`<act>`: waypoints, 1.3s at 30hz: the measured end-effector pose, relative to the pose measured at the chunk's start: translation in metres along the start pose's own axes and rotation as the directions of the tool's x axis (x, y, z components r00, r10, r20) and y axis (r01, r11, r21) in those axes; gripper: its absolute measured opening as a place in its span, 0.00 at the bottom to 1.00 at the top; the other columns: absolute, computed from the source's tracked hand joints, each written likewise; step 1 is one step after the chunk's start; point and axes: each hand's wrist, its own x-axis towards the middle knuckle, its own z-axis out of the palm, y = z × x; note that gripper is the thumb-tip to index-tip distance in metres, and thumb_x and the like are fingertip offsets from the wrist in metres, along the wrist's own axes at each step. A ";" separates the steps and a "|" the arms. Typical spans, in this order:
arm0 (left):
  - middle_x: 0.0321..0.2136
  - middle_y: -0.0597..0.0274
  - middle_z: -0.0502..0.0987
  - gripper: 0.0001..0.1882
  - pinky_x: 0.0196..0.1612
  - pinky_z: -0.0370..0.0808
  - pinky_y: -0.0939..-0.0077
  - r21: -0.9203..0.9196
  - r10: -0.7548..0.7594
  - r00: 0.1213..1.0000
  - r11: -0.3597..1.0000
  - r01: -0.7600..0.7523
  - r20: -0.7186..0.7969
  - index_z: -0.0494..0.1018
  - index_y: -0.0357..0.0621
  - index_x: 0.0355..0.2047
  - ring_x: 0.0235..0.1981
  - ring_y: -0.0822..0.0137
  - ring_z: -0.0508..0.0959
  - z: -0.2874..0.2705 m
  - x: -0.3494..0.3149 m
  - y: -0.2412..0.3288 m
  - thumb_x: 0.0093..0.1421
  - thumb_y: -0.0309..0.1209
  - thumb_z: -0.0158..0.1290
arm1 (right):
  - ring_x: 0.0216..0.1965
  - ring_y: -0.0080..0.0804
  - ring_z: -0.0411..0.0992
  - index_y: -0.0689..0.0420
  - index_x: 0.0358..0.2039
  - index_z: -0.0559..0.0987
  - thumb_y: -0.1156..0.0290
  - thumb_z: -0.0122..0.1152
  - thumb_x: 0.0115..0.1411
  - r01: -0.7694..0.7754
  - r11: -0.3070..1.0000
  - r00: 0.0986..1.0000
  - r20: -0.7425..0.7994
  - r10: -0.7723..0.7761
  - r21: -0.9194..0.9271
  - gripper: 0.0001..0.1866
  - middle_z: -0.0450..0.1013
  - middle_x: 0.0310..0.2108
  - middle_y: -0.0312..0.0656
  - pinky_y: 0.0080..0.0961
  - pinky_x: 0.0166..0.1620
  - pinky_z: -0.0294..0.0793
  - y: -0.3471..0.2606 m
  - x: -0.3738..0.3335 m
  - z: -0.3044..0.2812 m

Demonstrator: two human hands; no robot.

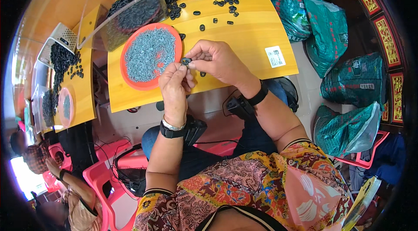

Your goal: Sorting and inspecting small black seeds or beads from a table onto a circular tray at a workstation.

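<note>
Between my two hands, over the near edge of the yellow table (244, 48), is a small black oval plastic piece (186, 60) with a hole in it. My left hand (174, 83) pinches it from the left with thumb and fingers. From the right, my right hand (220, 60) grips the same piece, thumb and forefinger closed on it. Any screw in the fingers is too small to make out. Just left of my hands sits a round orange-red tray (124, 66) heaped with small silver screws (148, 54). A few loose black pieces (202, 27) lie beyond my hands.
Clear plastic bins (93, 26) of black pieces stand at the back, with a spilled pile beside them. Green woven sacks (326, 35) line the right side. A second table (85, 96) with a tipped white basket (65, 35) is at left, where other people sit near pink chairs (102, 178).
</note>
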 end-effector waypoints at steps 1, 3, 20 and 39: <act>0.15 0.70 0.69 0.09 0.15 0.56 0.89 0.010 -0.005 1.000 1.000 0.005 -0.002 0.69 0.44 0.23 0.13 0.81 0.65 0.000 0.000 0.000 0.60 0.31 0.45 | 0.31 0.17 0.72 0.62 0.34 0.76 0.77 0.59 0.54 0.008 1.000 1.000 0.003 -0.008 -0.010 0.07 0.74 0.29 0.34 0.14 0.37 0.72 0.000 0.000 -0.001; 0.15 0.70 0.69 0.09 0.15 0.56 0.89 0.032 -0.002 1.000 0.999 0.002 0.015 0.69 0.43 0.23 0.12 0.81 0.65 -0.002 0.001 -0.001 0.60 0.31 0.45 | 0.32 0.17 0.72 0.62 0.34 0.76 0.78 0.59 0.54 0.015 1.000 1.000 0.007 -0.015 -0.018 0.07 0.74 0.29 0.35 0.15 0.37 0.72 0.001 0.001 0.000; 0.17 0.66 0.71 0.10 0.15 0.60 0.87 -0.012 0.008 1.000 1.000 -0.008 0.020 0.69 0.42 0.25 0.12 0.77 0.67 -0.003 0.000 -0.004 0.61 0.30 0.43 | 0.30 0.20 0.73 0.65 0.32 0.75 0.78 0.60 0.51 0.009 0.999 1.000 0.002 -0.009 0.050 0.07 0.75 0.28 0.39 0.18 0.35 0.73 0.004 0.001 0.002; 0.18 0.68 0.70 0.10 0.19 0.58 0.87 0.129 0.027 0.979 0.990 -0.054 0.204 0.69 0.41 0.26 0.17 0.80 0.66 -0.005 0.000 0.008 0.62 0.33 0.43 | 0.29 0.19 0.71 0.65 0.34 0.76 0.78 0.61 0.50 -0.020 0.996 0.998 0.058 0.015 0.089 0.10 0.74 0.28 0.36 0.16 0.34 0.71 -0.009 -0.003 -0.008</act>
